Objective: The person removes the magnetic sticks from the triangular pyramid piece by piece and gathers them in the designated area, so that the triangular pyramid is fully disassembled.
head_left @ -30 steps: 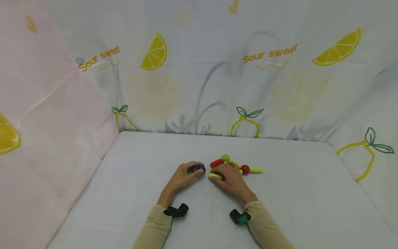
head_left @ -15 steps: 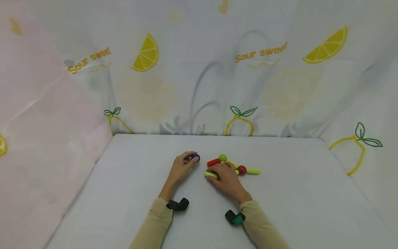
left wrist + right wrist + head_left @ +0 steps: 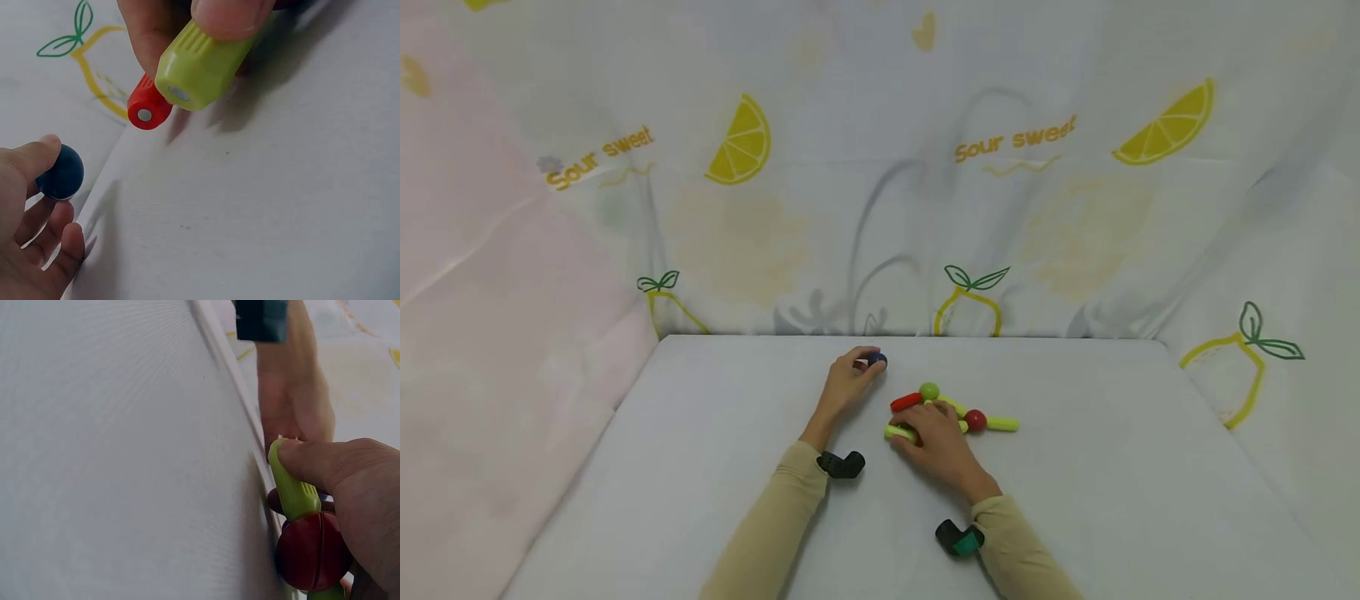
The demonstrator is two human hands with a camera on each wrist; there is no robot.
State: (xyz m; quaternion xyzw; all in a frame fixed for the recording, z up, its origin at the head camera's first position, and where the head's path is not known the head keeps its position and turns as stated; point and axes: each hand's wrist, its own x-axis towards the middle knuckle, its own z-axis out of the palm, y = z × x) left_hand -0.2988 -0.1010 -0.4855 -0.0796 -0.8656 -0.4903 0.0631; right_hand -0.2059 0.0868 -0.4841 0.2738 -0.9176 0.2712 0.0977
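Observation:
My left hand [image 3: 846, 382] pinches a dark blue ball [image 3: 62, 175] between thumb and fingers, near the back of the table. Its last fingers are loosely bent below the ball in the left wrist view. With thumb and fingers my right hand [image 3: 938, 442] grips a ribbed yellow-green magnetic rod [image 3: 295, 494], whose end meets a red ball [image 3: 306, 556] mostly covered by the hand in the head view. Beyond the right hand lie a red rod [image 3: 906, 402] and a green ball [image 3: 929, 391], joined end to end. Another red ball [image 3: 975, 421] bears a yellow-green rod [image 3: 1002, 424] pointing right.
The white table [image 3: 1097, 467] runs back to a lemon-print cloth [image 3: 820, 208] hanging behind it. Each wrist wears a black camera mount, such as the left camera mount [image 3: 842, 465].
My left hand has carried the blue ball away from the rods toward the back of the table. The right hand keeps its grip nearly in place. The head view has shifted slightly.

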